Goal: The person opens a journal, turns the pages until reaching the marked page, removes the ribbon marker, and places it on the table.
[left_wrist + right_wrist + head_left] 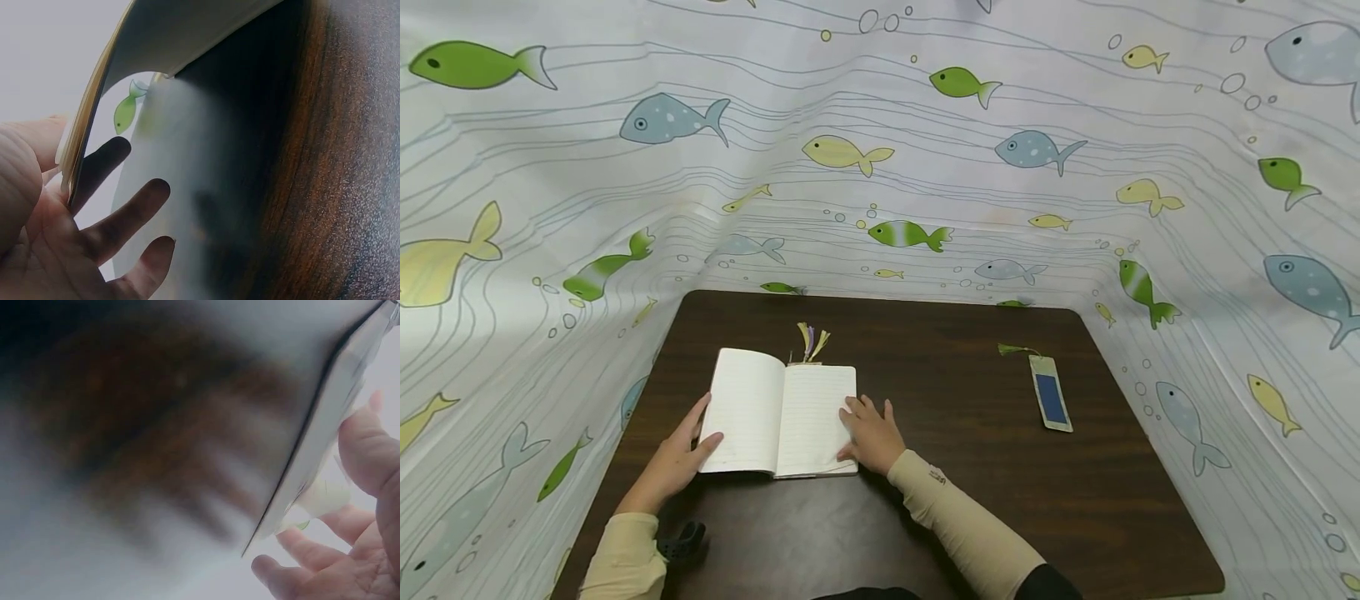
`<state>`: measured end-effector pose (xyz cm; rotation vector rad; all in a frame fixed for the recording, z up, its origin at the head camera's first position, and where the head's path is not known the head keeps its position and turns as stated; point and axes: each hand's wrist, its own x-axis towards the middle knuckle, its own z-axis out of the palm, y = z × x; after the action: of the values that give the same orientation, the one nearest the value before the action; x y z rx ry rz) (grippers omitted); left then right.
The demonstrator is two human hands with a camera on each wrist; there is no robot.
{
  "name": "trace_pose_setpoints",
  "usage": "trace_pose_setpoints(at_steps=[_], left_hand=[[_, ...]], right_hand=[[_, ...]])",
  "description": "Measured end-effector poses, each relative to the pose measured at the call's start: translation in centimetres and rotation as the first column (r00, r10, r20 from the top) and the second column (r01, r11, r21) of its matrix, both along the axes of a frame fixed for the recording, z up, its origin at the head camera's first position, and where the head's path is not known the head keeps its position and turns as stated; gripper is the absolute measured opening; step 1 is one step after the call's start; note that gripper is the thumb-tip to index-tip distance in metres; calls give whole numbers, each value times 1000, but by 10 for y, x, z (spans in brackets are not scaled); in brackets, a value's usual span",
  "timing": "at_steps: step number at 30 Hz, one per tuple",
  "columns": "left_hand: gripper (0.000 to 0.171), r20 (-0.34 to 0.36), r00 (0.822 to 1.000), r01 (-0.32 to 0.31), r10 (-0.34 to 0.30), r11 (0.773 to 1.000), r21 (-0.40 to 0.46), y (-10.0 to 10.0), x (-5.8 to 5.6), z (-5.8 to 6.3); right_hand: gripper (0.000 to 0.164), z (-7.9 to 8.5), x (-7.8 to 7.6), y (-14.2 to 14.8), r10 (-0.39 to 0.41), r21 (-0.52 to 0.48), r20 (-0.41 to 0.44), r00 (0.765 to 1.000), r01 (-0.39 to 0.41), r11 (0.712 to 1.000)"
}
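An open lined notebook (816, 417) with blank cream pages lies on the dark table. My left hand (673, 462) holds its left edge, thumb on the page and fingers beneath the cover. The left wrist view shows the cover and page stack (87, 119) between thumb and spread fingers. My right hand (874, 433) rests on the right page's outer edge, fingers spread and touching the paper. In the right wrist view, the thumb and fingers (312, 550) are on the page side, and a page seems slightly lifted by the thumb. Yellow and purple tassels (809, 340) stick out above the notebook.
A cream bookmark (1051, 393) with a blue panel and a green tassel lies on the right part of the brown wooden table (947, 375). A black strap-like thing (682, 542) is beside the left wrist. A fish-patterned white curtain (880, 192) surrounds the table.
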<state>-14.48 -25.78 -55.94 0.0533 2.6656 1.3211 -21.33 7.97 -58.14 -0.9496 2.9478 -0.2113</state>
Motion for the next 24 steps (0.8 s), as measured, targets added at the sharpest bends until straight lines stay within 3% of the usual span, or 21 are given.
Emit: trace_pose_setpoints(at_steps=[3, 5, 9, 14, 17, 19, 24], left_hand=[[80, 0, 1000, -2, 2, 1000, -3, 0, 0, 0], [81, 5, 1000, -2, 2, 1000, -9, 0, 1, 0], [82, 15, 1000, -3, 3, 1000, -24, -1, 2, 0], [81, 21, 1000, -4, 4, 1000, -26, -1, 2, 0], [81, 27, 1000, -7, 8, 1000, -22, 0, 2, 1], [81, 28, 1000, -9, 9, 1000, -19, 0, 3, 1], [81, 18, 1000, -6, 7, 1000, -19, 0, 3, 3]], right_hand=[[87, -4, 0, -1, -39, -5, -67, 997, 39, 999], [95, -7, 0, -2, -80, -8, -59, 995, 79, 997], [98, -7, 0, -2, -126, -35, -6, 992, 126, 991], [93, 6, 0, -4, -94, -133, 109, 990, 108, 985], [91, 21, 1, -10, -14, -234, 204, 979, 62, 970], [87, 29, 2, -15, 88, -342, 253, 963, 4, 940], [84, 35, 7, -33, 357, -578, 339, 871, -107, 809]])
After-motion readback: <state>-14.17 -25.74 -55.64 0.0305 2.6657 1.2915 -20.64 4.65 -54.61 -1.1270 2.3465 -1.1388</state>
